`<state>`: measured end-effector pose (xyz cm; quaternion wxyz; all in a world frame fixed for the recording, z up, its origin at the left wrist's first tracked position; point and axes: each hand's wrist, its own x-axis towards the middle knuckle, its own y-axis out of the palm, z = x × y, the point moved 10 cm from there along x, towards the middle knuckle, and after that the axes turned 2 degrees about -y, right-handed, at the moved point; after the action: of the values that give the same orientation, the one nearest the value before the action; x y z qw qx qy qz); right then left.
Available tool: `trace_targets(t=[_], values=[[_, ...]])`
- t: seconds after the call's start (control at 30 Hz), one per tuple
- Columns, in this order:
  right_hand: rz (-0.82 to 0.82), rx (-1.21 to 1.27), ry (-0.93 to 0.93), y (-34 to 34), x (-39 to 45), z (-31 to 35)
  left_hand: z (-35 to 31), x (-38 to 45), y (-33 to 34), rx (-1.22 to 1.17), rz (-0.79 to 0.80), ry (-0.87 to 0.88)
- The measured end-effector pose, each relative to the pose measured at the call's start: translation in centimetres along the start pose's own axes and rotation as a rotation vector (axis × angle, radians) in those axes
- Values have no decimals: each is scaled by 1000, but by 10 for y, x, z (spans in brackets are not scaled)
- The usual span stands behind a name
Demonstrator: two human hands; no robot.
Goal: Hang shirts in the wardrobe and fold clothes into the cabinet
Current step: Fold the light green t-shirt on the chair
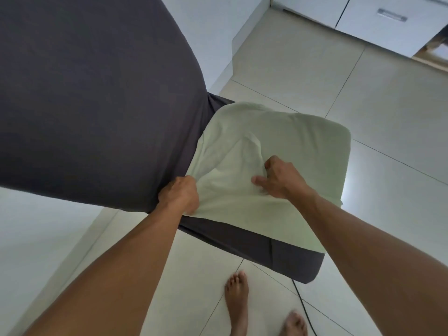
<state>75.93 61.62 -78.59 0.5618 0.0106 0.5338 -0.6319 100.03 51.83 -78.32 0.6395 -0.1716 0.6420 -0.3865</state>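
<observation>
- While the pale green garment (266, 151) is lying spread over the dark grey cushioned seat (242, 241) at the centre of the frame, the person is working on the folding half of the task, not the hanging half.
- The left hand (178, 196) is clenching the garment's lower-left edge, fingers curled round a bunch of cloth where it is meeting the large dark grey cover (84, 93) that is filling the upper left of the frame.
- The right hand (278, 178) is pinching a raised ridge of the same cloth near the middle, with 1 finger sticking out toward the left.
- Judging from the creases running between the 2 grips, a fold is being started or straightened; no finished, squared fold is showing.
- The next move is probably calling for pulling the cloth taut and laying 1 side flat across the other, keeping the edges in line.
- The garment's far and right edges are draping over the seat's rounded corner at centre right, so cloth could be slipping toward the tiled floor (363, 117) if tugged that way.
- Open floor is lying to the right and toward the white cabinet (378, 20) at the upper right.
- At the bottom of the frame a thin black cable (304, 309) is running just beside the person's bare feet (236, 304), a likely snag when stepping.
</observation>
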Motion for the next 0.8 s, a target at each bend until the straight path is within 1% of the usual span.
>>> trace_targets(t=[0.07,0.13,0.2,0.27,0.33,0.43,0.5,0.57,0.63,0.7,0.73,0.77,0.8], values=[[5,56,10,3,5,2,-9,2,-4,-35,24,-13],[20,123,6,6,9,5,-17,7,-9,-128,39,-24],[33,237,19,8,14,3,-23,14,-13,-199,21,-27],[45,394,42,9,18,-2,-22,19,-12,-158,3,-5],[42,476,43,5,21,-6,-14,22,-6,-149,12,-21],[69,426,-12,-5,17,-12,-8,20,-4,-160,1,-61],[110,291,-62,-12,9,-25,-12,13,-9,-59,-38,-83],[161,121,-86,-17,-3,-47,-26,2,-22,84,-143,-74],[208,-30,-83,-21,-17,-74,-55,-14,-39,162,-304,19],[246,-105,-51,-24,-31,-111,-105,-36,-48,134,-466,235],[263,-123,-41,-24,-36,-130,-135,-49,-47,91,-506,363],[272,-137,-45,-24,-39,-145,-165,-61,-42,43,-494,492],[280,-150,-55,-22,-40,-155,-192,-70,-32,12,-431,602]])
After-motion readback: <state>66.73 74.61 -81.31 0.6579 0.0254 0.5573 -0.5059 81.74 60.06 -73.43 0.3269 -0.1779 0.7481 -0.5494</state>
